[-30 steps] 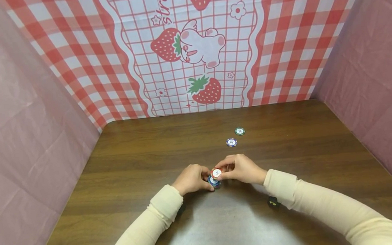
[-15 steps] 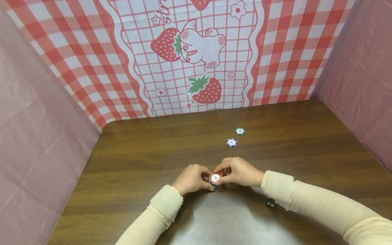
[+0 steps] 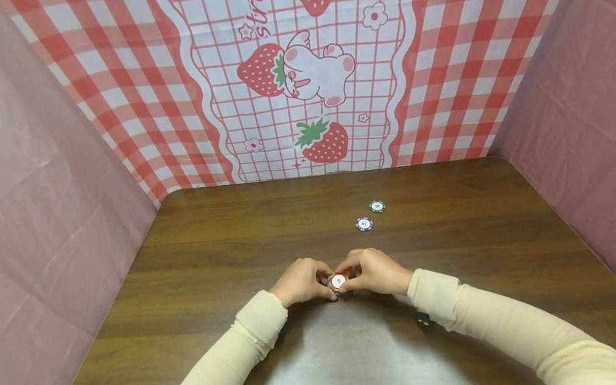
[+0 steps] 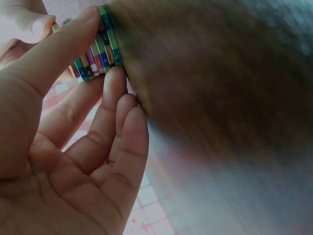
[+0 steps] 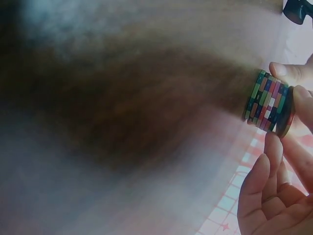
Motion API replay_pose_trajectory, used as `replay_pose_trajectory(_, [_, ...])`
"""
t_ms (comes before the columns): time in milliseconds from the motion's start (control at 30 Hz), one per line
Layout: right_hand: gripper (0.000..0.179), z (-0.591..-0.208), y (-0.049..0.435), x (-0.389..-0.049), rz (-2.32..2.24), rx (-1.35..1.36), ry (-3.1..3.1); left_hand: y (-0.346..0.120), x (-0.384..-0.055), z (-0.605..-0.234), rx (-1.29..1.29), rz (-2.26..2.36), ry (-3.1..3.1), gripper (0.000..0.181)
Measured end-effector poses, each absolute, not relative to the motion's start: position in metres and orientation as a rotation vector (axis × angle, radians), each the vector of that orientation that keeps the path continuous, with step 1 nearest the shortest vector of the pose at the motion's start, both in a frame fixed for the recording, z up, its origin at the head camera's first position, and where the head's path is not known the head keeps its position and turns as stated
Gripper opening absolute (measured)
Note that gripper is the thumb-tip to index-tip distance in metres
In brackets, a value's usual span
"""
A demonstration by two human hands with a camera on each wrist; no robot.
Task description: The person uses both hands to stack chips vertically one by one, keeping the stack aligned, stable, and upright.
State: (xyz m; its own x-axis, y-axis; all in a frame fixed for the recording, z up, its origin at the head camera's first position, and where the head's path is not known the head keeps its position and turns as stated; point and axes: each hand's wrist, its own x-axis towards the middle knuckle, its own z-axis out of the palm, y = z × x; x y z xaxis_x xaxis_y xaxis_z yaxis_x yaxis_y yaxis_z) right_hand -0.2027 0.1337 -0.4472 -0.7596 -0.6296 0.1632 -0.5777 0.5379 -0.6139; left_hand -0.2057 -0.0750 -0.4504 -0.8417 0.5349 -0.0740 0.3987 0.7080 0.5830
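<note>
Several poker chips form a stack (image 5: 266,100) standing on the wooden table, with green, blue, pink and orange edges. My left hand (image 3: 300,280) holds this stack steady between thumb and fingers. A red poker chip (image 3: 338,281) marked 5 lies at the top of the stack, and my right hand (image 3: 376,271) pinches it by its edge. In the right wrist view the red chip sits slightly tilted against the stack's top end. From the head view, the red chip hides most of the stack beneath it.
Farther back on the table (image 3: 223,224) lie a blue poker chip (image 3: 364,223) and a green poker chip (image 3: 377,206), flat and apart. A checkered strawberry-print cloth (image 3: 315,82) hangs behind the table, with pink cloth (image 3: 580,101) at both sides.
My right hand has brought the red chip down and slightly left, from above the stack's blue top chip onto it. The left hand has stayed in place around the stack.
</note>
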Motion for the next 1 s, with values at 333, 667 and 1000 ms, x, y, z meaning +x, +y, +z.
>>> replay_pose_trajectory(333, [0.025,-0.4507,0.1323,-0.2038,-0.951,-1.087,2.735,-0.0753,-0.205,-0.4502,0.756,0.83,2.682,0.029])
replay_pose_trajectory(667, [0.024,-0.4511,0.1306,-0.2032,-0.905,-1.1,2.771,-0.0753,-0.2045,-0.4507,0.764,0.84,2.681,0.028])
replay_pose_trajectory(1000, [0.024,-0.4498,0.1301,-0.2025,-0.908,-1.085,2.763,-0.0749,-0.205,-0.4506,0.751,0.85,2.669,0.028])
